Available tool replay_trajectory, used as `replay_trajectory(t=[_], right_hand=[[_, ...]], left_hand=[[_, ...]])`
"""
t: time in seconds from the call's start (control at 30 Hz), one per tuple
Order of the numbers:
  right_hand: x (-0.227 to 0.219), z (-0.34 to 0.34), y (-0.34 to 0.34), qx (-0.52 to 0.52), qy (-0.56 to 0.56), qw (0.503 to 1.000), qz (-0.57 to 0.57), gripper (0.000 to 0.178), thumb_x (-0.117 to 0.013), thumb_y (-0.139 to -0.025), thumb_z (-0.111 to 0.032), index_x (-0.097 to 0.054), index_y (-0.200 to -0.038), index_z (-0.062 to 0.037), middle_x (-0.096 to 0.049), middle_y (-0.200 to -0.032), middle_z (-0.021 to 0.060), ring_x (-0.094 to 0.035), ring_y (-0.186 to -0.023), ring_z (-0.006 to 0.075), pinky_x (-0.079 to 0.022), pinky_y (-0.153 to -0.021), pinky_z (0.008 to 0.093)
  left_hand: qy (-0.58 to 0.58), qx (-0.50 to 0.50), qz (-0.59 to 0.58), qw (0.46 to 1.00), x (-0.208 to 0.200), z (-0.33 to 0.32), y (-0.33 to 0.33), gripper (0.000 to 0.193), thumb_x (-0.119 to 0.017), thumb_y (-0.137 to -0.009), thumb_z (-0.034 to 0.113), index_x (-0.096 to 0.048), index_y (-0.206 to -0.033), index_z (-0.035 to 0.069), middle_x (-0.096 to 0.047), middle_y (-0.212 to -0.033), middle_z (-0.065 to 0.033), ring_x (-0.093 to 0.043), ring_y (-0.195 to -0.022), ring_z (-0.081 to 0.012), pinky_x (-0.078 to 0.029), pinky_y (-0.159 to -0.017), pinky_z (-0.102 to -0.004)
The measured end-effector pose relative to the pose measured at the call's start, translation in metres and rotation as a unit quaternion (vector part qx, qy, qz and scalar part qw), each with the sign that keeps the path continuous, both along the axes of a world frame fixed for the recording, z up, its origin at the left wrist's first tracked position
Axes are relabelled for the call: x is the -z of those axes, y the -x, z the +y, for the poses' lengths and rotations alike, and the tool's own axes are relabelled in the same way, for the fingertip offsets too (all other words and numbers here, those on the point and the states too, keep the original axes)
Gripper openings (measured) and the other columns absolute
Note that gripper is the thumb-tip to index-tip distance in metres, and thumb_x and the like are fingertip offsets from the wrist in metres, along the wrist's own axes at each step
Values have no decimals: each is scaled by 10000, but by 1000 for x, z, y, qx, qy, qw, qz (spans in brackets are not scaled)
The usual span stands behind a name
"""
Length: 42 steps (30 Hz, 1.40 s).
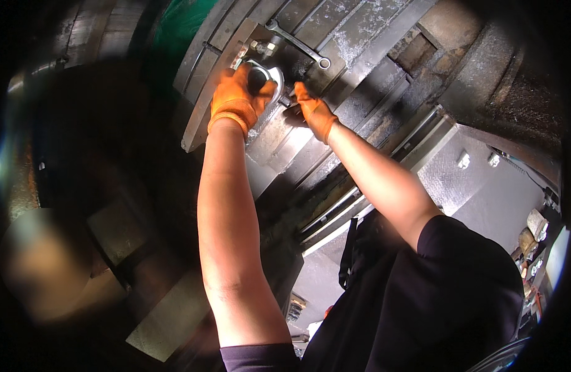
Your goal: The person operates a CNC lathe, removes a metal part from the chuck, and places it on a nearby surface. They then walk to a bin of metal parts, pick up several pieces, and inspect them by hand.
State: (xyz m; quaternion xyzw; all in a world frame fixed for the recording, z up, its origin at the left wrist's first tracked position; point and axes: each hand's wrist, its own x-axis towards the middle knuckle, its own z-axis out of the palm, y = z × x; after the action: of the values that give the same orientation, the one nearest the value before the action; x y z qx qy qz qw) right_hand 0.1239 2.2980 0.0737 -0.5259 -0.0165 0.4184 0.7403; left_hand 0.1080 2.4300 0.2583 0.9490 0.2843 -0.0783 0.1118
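The left hand (236, 96), in an orange glove, was grasping a pale metal ring (277, 84), its fingers over the left of the rim and its thumb across the near side. The ring sat on the slotted metal surface (301, 133), ahead of the person and near the surface's left edge, with its round opening partly in view between thumb and fingers.

The right hand (313, 113), gloved alike, was just to the right of the ring, fingers bent toward a short dark rod (286, 101) at the rim; whether it gripped the rod or only hovered by it, I could not tell. The gap between the two hands was narrow, taken up by the ring's right side and the rod.

On the left, a long brown metal strip (197, 119) ran close alongside the left hand, leaving little room there. Just beyond the ring lay nuts and bolts (264, 47), hemming in the far side. A wrench (301, 45) slanted past them, its ringed end pointing toward the right and well apart from the right hand.

More room opened to the right of the wrench, over long grooves strewn with shavings (354, 15). Farther right, the machine dropped in steps past a straight edge; nearer the person, a pale rail (335, 226) bordered the grey floor (502, 198).
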Motion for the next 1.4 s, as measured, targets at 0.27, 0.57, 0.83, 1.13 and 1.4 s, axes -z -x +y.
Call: replay_trajectory(t=[0.27,0.57,0.83,1.13,1.4], right_hand=[[-31,-8,6,-124,22,992,14,500,-503,-1001,-543,-593,-1103,-62,-654,-923,108,-654,-799,185,-527,-689,356],[-51,-6,5,-59,160,952,-254,528,-421,-1017,-476,-633,-1049,7,-672,-983,250,-639,-878,441,-499,-814,475],[-39,27,27,31,133,990,-47,258,-428,-1018,-313,-531,-978,-80,-574,-786,113,-582,-661,280,-506,-599,405],[5,-3,-84,-107,146,974,-139,473,-549,-972,-489,-663,-1022,-33,-692,-883,90,-656,-776,217,-522,-706,347],[21,97,-204,-364,469,697,-401,311,-599,-869,-213,-741,-1082,-38,-685,-1167,232,-656,-1126,391,-540,-917,449]], left_hand=[[-2,-4,-12,1000,1,0,0,625,-795,-745,386,-604,-1294,157,-562,-1272,-229,-618,-1134,-410,-517,-961,-457],[-19,-10,-7,1000,-6,-5,0,569,-794,-752,389,-628,-1241,150,-595,-1212,-253,-633,-1081,-432,-528,-921,-465],[2,-9,-30,1000,-1,-3,-1,543,-818,-743,328,-625,-1227,176,-582,-1197,-208,-630,-1075,-414,-528,-916,-449],[-18,1,60,998,9,12,-2,638,-801,-745,359,-606,-1317,154,-550,-1303,-224,-628,-1099,-417,-524,-942,-444],[6,-35,80,996,-10,-3,-12,643,-739,-794,454,-573,-1359,195,-557,-1306,-182,-636,-1092,-395,-522,-950,-451]])
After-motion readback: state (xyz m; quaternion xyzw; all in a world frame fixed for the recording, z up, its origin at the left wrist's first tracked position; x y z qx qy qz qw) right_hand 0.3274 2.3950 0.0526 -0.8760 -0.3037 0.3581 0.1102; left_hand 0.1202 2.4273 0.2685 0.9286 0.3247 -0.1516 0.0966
